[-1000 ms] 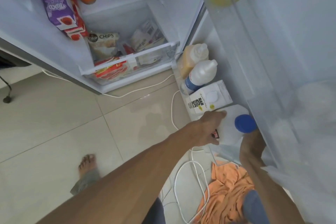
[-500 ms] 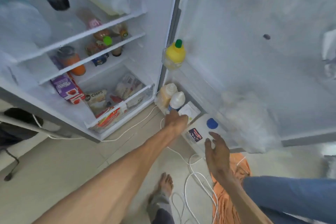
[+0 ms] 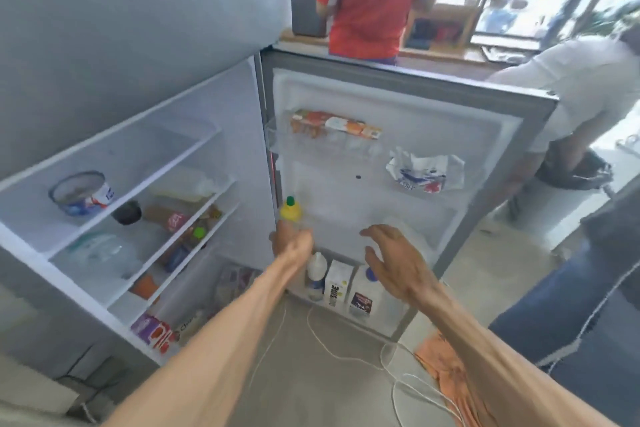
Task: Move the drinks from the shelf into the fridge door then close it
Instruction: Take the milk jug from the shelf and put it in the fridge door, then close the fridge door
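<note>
Head view: fridge door [image 3: 433,121] stands open over grey floor [image 3: 311,385]; left hand [image 3: 292,243] and right hand [image 3: 398,262] released.

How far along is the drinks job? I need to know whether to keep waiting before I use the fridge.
Partly done. Done: a white bottle, a carton and a jug stand in the bottom door rack. In hand: nothing; the left hand and right hand are empty. Left: bottles remain on the shelf, and the door stands open.
</note>
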